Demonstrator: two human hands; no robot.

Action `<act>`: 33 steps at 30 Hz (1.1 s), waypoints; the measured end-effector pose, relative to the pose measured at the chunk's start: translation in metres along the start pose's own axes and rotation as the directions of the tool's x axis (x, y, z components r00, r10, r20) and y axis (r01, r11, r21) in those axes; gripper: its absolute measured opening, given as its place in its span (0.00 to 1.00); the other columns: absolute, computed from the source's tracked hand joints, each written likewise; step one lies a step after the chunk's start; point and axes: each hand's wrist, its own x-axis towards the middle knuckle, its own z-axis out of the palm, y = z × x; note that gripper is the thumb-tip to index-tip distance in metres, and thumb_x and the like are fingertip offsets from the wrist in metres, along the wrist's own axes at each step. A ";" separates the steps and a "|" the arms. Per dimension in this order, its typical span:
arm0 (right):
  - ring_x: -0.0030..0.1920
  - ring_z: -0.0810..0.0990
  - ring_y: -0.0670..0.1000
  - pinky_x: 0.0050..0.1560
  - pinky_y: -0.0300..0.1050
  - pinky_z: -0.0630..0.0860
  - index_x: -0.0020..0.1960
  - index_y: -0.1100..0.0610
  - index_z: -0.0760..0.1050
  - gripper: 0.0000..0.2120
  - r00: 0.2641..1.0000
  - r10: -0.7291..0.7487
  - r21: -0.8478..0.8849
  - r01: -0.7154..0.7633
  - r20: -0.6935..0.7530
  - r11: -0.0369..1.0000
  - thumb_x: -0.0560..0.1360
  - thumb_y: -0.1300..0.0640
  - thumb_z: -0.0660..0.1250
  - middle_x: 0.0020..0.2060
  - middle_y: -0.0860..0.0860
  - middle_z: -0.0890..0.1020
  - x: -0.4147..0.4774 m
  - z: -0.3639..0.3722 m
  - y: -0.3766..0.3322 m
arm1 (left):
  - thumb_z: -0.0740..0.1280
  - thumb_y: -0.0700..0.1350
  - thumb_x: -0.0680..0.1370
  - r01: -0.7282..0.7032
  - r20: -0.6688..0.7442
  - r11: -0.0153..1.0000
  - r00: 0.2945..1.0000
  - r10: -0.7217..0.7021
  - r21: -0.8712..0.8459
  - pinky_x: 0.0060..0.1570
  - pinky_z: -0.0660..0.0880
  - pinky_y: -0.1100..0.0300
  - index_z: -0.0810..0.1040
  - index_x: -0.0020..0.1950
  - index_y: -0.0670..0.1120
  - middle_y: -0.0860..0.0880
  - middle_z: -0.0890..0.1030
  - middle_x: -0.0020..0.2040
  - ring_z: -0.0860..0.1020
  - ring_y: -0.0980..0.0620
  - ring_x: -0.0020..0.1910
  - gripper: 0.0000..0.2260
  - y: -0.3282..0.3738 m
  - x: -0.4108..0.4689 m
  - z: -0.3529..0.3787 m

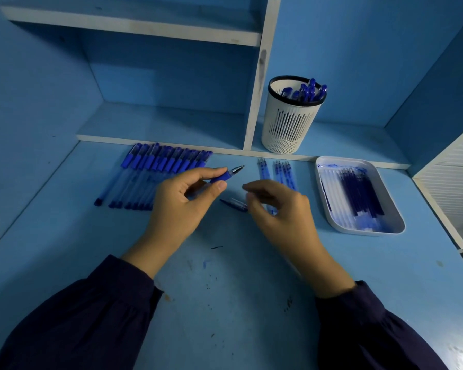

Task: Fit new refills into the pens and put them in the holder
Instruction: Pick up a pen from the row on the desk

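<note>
Diagonal pen (221,178) in left hand (182,206), tip pointing up-right

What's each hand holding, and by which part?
Left hand pinches a blue clear-barrelled pen at its blue rubber grip, near the tip. Right hand: blurred, cannot tell.

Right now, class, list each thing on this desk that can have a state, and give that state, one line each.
Pen: uncapped, tip bare, pinched in the left grip.
Right grip: fingers curled, blurred; contents unclear.
Pen cap: off, lying on the desk.
Pen holder: upright, holding blue pens.
Row of pens: capped, lying flat.
Loose refills: lying on the desk.
Tray: holds dark refills, lying flat.
</note>
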 end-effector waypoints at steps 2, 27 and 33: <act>0.46 0.82 0.44 0.49 0.36 0.77 0.50 0.55 0.81 0.05 0.994 0.105 0.217 -0.099 -0.016 0.971 0.77 0.59 0.67 0.43 0.47 0.85 0.002 -0.007 -0.009 | 0.73 0.41 0.76 -0.033 0.011 0.999 0.999 0.033 0.031 0.50 0.77 0.66 0.83 0.55 0.53 0.60 0.85 0.50 0.82 0.56 0.49 0.10 -0.001 -0.001 0.001; 0.49 0.82 0.47 0.53 0.38 0.77 0.49 0.62 0.79 0.06 0.984 -0.166 0.110 0.158 0.069 0.981 0.74 0.69 0.67 0.45 0.52 0.83 0.005 -0.018 -0.009 | 0.71 0.46 0.76 -0.335 0.138 0.920 0.940 0.312 0.201 0.33 0.76 0.59 0.85 0.56 0.46 0.61 0.83 0.49 0.81 0.60 0.41 0.10 -0.008 -0.001 0.001; 0.40 0.82 0.48 0.44 0.41 0.78 0.47 0.59 0.78 0.05 0.994 0.008 0.120 -0.022 0.111 0.993 0.77 0.56 0.68 0.37 0.50 0.83 0.006 -0.019 -0.010 | 0.71 0.45 0.76 -0.350 0.152 0.912 0.934 0.322 0.216 0.40 0.74 0.71 0.84 0.56 0.45 0.58 0.83 0.49 0.80 0.66 0.45 0.10 -0.008 -0.001 0.000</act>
